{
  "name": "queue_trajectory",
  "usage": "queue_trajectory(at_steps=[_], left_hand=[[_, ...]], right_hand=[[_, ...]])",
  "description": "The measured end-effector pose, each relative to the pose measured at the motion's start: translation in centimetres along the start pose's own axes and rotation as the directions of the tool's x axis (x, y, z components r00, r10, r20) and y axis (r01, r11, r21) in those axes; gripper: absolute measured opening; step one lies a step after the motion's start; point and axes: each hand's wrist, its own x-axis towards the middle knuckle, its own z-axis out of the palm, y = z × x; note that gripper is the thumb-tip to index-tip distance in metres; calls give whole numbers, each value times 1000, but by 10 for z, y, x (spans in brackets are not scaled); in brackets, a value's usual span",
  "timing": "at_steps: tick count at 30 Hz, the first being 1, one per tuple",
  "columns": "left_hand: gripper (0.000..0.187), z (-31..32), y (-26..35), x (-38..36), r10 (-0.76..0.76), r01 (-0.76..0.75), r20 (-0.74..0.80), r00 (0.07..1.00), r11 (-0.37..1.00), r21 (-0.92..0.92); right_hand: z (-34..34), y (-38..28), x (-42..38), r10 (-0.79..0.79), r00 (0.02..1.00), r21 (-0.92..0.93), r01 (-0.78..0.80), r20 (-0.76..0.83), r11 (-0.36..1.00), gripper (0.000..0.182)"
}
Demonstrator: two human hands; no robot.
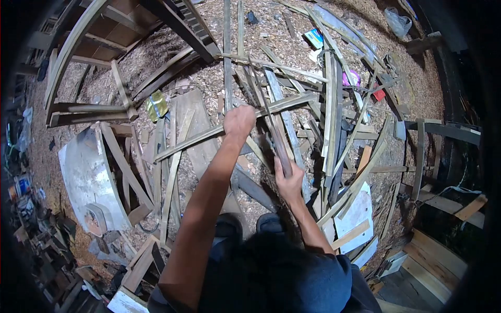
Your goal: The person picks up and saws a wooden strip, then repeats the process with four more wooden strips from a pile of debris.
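Note:
A long thin wooden strip (195, 139) runs slantwise across the middle of the view. My left hand (239, 121) is closed around it near its centre. My right hand (289, 180) is wrapped round the lower end of a long, narrow, dark tool (275, 133), which looks like a saw or long blade. The tool's upper part crosses the strip just right of my left hand. Whether its edge touches the strip cannot be made out. Below both hands, loose wooden strips lie on the chip-covered ground.
Curved wooden frames (73, 49) stand at the upper left, above a white curved panel (94, 177). Long slats (330, 115) lie piled to the right, near a pink item (351, 78). My shoes (270, 223) are at the bottom centre. Boards (433, 255) lie lower right.

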Motion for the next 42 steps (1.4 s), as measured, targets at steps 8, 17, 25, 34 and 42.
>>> queue_trajectory(at_steps=[8,17,25,34,42], left_hand=[[23,0,-4,5,14,-13,30,999,1000,-11],[20,-17,-2,1,96,-98,50,994,995,36],[30,-12,-3,11,46,-46,32,998,999,13],[19,-5,-6,13,77,-77,-18,997,997,-6],[30,4,-11,21,48,-48,-1,999,999,23]], right_hand=[[-70,23,-99,65,997,-35,-63,39,997,17],[-57,14,-91,65,998,-16,-65,-17,998,18],[-64,-4,-95,116,992,86,-112,-46,990,16],[-13,-11,13,-71,995,151,80,-69,985,27],[6,-10,43,-77,993,95,85,-86,992,31]])
